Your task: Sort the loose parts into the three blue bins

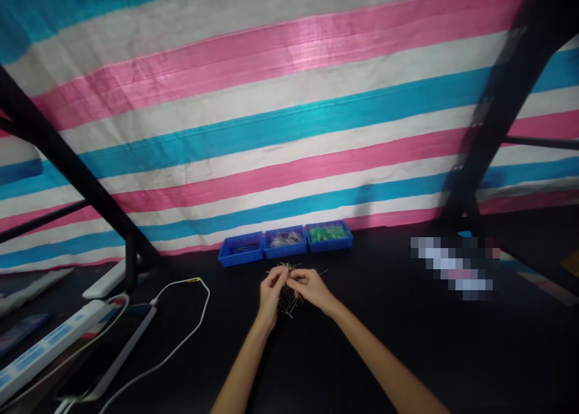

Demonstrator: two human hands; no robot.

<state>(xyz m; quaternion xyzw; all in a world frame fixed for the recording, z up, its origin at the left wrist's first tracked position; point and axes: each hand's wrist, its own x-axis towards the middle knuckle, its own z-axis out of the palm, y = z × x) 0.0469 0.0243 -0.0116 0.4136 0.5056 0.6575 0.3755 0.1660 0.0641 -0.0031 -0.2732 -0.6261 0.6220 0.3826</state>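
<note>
A loose pile of thin, brass-coloured and dark pin-like pieces (289,307) lies on the black table. Both hands are over this pile with their fingertips close together. My left hand (271,286) is closed in a pinch at the pile's left side. From the right, my right hand (312,286) reaches in, its thumb and fingers also pinched. Whatever sits between the fingertips is too small to make out. Just beyond the pile stand three blue trays: the left tray (240,259) holds a few dark thin pieces, the middle tray (284,253) clear plastic-looking bits, the right tray (330,245) green pieces.
On the left lie a white power strip (49,347), a dark tablet-like device (108,353) and a looping white cable (199,323). Black frame posts (81,160) rise at both sides before a striped sheet (280,118). A blurred-out item (452,269) lies right.
</note>
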